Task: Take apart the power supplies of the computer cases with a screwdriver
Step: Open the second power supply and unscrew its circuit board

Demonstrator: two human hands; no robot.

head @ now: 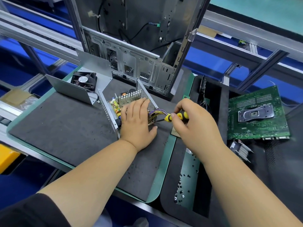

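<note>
The opened power supply (129, 105) sits at the centre of the frame on the dark mat of the table (62, 128), in front of the stripped computer case (136, 51) standing at upper centre. Its cover (77, 89), with the fan (84, 81) attached, lies to the upper left.

The left hand (136, 122) lies flat on the unit with straight fingers, pressing it down and gripping nothing. The right hand (195, 123) grips the yellow-and-black screwdriver (176, 116), with its shaft pointing left into the unit beside the wire bundle (158, 113). The tip is hidden behind the left hand, so whether it is seated in a screw cannot be told.

Risks, as judged:
- The tip works close to the left thumb; a slip off the screw head would drive it into the hand.
- The wires crowd the shaft and could snag or be nicked.
- A freed screw could drop inside the unit. Loose screws (182, 187) already lie at lower centre right.
- The motherboard (257, 113) at the right sits beside the working elbow.
</note>
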